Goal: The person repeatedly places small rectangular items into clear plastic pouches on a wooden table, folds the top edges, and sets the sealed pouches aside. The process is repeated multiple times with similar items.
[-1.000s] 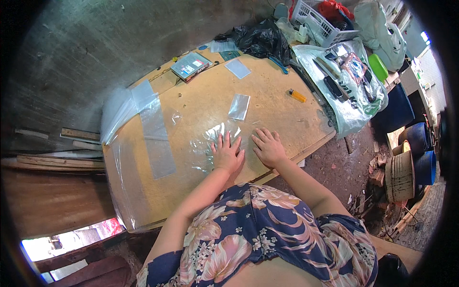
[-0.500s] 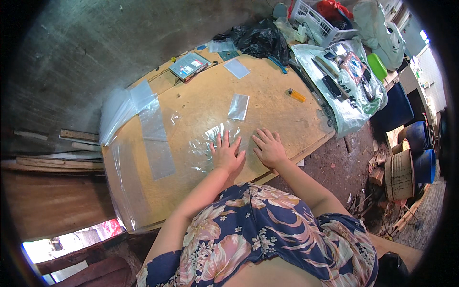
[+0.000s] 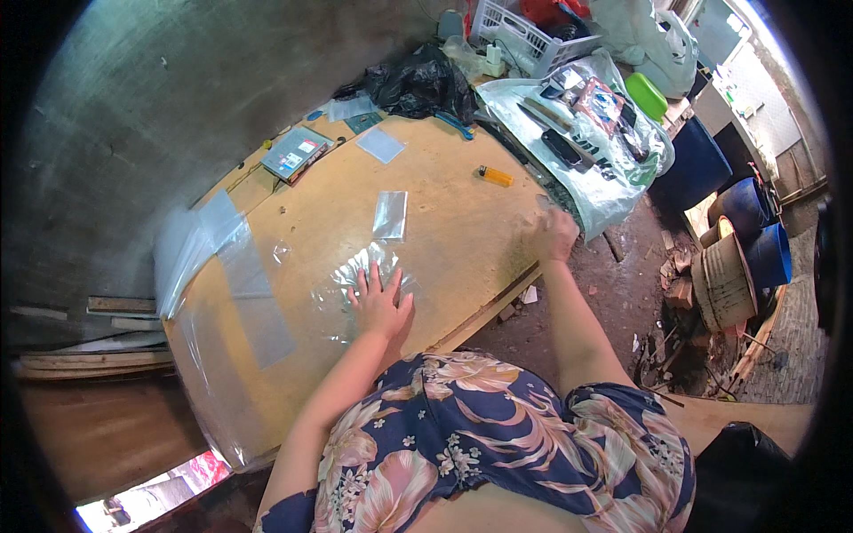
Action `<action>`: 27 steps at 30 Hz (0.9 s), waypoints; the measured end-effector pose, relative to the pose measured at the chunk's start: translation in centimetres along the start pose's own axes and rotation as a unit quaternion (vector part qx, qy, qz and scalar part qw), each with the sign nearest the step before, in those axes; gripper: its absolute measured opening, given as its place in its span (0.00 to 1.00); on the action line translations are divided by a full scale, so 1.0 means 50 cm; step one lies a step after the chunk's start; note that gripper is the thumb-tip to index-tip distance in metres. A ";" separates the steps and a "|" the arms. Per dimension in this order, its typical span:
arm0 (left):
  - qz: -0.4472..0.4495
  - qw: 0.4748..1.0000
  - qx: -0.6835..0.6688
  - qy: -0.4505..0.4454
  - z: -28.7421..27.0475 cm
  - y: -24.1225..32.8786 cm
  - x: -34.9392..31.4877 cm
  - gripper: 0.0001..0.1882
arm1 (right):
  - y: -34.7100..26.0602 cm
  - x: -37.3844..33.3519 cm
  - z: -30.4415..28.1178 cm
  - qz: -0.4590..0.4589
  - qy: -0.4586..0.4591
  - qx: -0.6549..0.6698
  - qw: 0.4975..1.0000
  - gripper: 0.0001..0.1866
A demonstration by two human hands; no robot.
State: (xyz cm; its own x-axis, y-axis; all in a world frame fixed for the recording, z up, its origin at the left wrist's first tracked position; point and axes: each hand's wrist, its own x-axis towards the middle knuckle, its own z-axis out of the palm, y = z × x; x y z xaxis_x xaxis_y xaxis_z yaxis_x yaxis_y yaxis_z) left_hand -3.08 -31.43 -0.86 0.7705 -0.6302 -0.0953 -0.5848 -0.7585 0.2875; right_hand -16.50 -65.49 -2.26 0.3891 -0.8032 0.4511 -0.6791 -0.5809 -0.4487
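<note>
My left hand (image 3: 380,305) lies flat with fingers spread on a shiny transparent plastic sheet (image 3: 362,263), on the wooden table (image 3: 462,240). At the table's right corner, my right hand (image 3: 557,236) is closed, its fingers curled down by the edge. Whatever it holds, if anything, is hidden. A small stack of transparent plastic pieces (image 3: 390,216) lies beyond my left hand. Farther back is a flat, milky plastic piece (image 3: 381,145). An orange lighter (image 3: 495,176) rests beyond my right hand.
Long plastic sheets (image 3: 253,298) cover the table's left part. A flat box (image 3: 298,155) and a black plastic bag (image 3: 422,82) sit at the back. Tools lie on a whitish plastic sack (image 3: 613,200) at right. Blue barrels (image 3: 771,255) and a rusty drum (image 3: 724,280) stand beyond.
My right hand has left its place beside my left hand, moved right to the table's corner and closed. My left hand stays flat on the plastic. The whole view has turned rightward.
</note>
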 end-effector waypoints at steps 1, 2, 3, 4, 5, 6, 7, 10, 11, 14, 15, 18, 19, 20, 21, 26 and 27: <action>0.003 1.000 -0.012 0.004 -0.001 0.001 -0.001 0.29 | 0.031 0.021 -0.001 0.031 0.038 -0.038 0.998 0.16; 0.002 1.000 -0.011 0.003 -0.002 0.001 0.000 0.30 | 0.055 0.030 -0.001 0.051 0.038 -0.054 0.996 0.16; 0.001 1.000 0.002 0.002 -0.003 0.002 0.000 0.30 | 0.075 0.037 0.001 0.084 0.030 -0.073 0.993 0.16; 0.000 1.000 -0.010 -0.001 -0.004 0.002 0.000 0.30 | 0.092 0.043 0.004 0.114 0.025 -0.092 0.989 0.17; -0.001 1.000 -0.011 -0.004 -0.005 0.001 0.000 0.30 | 0.106 0.049 0.007 0.114 0.004 -0.081 0.990 0.16; 0.001 1.000 -0.002 -0.003 -0.006 0.001 -0.001 0.30 | 0.116 0.053 0.011 0.111 -0.013 -0.069 0.991 0.16; 0.000 1.000 -0.010 -0.007 -0.006 0.000 -0.002 0.30 | 0.124 0.055 0.014 0.108 -0.031 -0.058 0.992 0.15; 0.001 1.000 -0.005 -0.005 -0.007 -0.001 -0.001 0.30 | 0.138 0.062 0.014 0.099 -0.057 -0.047 0.992 0.12; 0.000 1.000 -0.004 -0.006 -0.007 -0.001 -0.001 0.30 | 0.139 0.065 0.010 0.096 -0.051 -0.043 0.993 0.12; -0.002 1.000 -0.005 -0.008 -0.008 0.000 -0.001 0.30 | 0.129 0.082 -0.007 0.072 -0.082 -0.101 0.989 0.11; 0.001 1.000 0.004 -0.003 -0.009 0.001 -0.001 0.30 | 0.117 0.087 -0.012 0.078 -0.093 -0.118 0.986 0.11; 0.006 1.000 -0.005 0.015 -0.010 0.002 -0.003 0.29 | 0.056 0.101 -0.027 -0.044 -0.012 -0.031 0.998 0.06; 0.008 1.000 -0.007 0.017 -0.010 0.002 -0.004 0.29 | 0.024 0.097 -0.028 -0.094 0.003 0.006 0.996 0.06; 0.010 1.000 -0.010 0.018 -0.011 0.002 -0.004 0.29 | -0.016 0.082 -0.020 -0.119 -0.047 0.104 0.986 0.07; 0.015 1.000 0.001 0.024 -0.011 0.001 -0.005 0.29 | -0.061 0.062 -0.008 -0.143 -0.095 0.202 0.964 0.08; 0.007 1.000 -0.011 0.017 -0.010 0.001 -0.002 0.29 | -0.254 -0.160 0.016 -0.306 -0.387 0.169 0.853 0.08; 0.007 1.000 -0.012 0.020 -0.010 0.001 -0.002 0.29 | -0.269 -0.184 0.018 -0.399 -0.366 0.115 0.833 0.08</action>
State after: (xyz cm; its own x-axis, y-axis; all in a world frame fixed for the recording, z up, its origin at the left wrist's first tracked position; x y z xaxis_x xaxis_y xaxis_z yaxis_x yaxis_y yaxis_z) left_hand -3.08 -31.33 -0.36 0.7725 -0.6328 -0.0528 -0.5891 -0.7453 0.3120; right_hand -10.37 -50.41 -1.05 0.9918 0.0341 0.1231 0.0816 -0.9102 -0.4060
